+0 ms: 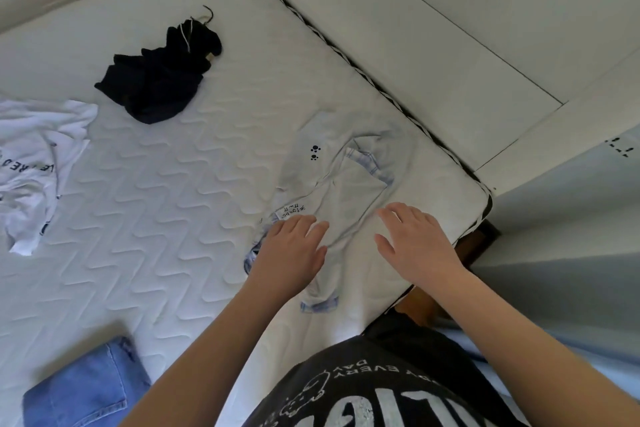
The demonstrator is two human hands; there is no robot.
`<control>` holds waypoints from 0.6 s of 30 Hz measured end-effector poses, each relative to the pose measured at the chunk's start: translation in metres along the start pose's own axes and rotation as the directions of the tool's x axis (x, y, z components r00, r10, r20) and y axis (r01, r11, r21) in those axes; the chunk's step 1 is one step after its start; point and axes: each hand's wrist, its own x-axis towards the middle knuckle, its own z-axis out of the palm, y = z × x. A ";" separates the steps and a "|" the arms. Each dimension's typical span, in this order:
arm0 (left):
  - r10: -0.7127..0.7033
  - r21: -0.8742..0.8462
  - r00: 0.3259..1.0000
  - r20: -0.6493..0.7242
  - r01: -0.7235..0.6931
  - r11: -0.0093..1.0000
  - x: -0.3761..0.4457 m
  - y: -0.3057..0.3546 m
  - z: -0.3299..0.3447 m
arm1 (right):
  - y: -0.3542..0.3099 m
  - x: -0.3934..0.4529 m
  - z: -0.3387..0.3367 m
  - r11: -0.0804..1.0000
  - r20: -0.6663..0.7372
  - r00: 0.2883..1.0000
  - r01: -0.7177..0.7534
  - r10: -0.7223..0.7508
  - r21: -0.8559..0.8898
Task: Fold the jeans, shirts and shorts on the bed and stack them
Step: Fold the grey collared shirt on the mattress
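White quilted bed (180,184), left hand (289,246) and right hand (414,243) grips released, flat on pale shirt (346,184), jeans (86,388) cut off

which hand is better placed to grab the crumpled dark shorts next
Left, probably. The left hand lies on the pale shirt, on the side toward the dark shorts; the right hand is farther.

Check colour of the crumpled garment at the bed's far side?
Crumpled garment: very dark navy, near black; head view.
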 end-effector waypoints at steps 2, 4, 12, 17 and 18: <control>-0.030 0.005 0.999 0.040 0.030 1.000 0.030 0.008 0.008 | 0.024 0.022 0.001 1.000 0.022 1.000 0.019 -0.020 0.018; -0.051 -0.004 0.995 0.086 0.051 0.999 0.063 0.018 0.019 | 0.051 0.046 0.004 0.999 0.048 0.998 0.037 -0.038 0.025; -0.110 -0.038 0.970 0.219 0.121 0.992 0.194 0.033 0.078 | 0.146 0.159 0.027 0.998 0.125 0.991 0.049 -0.052 0.031; -0.114 -0.075 0.975 0.190 0.130 0.989 0.260 0.014 0.119 | 0.185 0.221 0.051 0.997 0.084 0.996 0.012 -0.019 0.075; -0.109 -0.074 0.971 0.215 0.127 0.989 0.271 0.011 0.128 | 0.191 0.233 0.057 0.997 0.075 0.997 0.011 -0.016 0.072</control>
